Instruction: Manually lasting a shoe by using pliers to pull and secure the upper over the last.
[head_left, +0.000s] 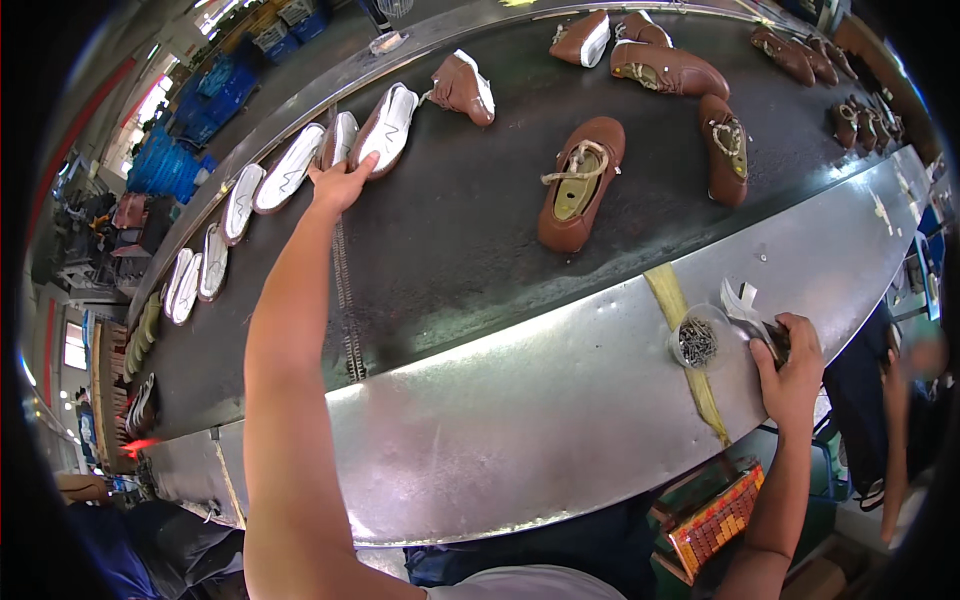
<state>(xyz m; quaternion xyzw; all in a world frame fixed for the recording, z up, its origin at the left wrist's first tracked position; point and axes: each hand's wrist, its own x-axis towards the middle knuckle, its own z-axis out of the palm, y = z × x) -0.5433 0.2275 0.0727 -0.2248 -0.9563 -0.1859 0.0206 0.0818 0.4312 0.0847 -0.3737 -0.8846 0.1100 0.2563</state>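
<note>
Dark belt (440,225) bearing brown shoes (578,190) beside metal worktop (520,400). Left hand (340,185) touching white-bottomed shoe (387,126) at far edge, grip unclear, seemingly picking it up; lifting calling for clearing neighbouring shoe (344,132). Right hand (795,370) gripping metal tool (738,305) near nail cup (676,347).

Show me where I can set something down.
Bare: the metal ledge between the left forearm and yellow tape; the dark belt between the left hand and the laced brown shoe. Crowded: the belt's far edge, lined with shoes, and around the right hand, tool and cup.
</note>
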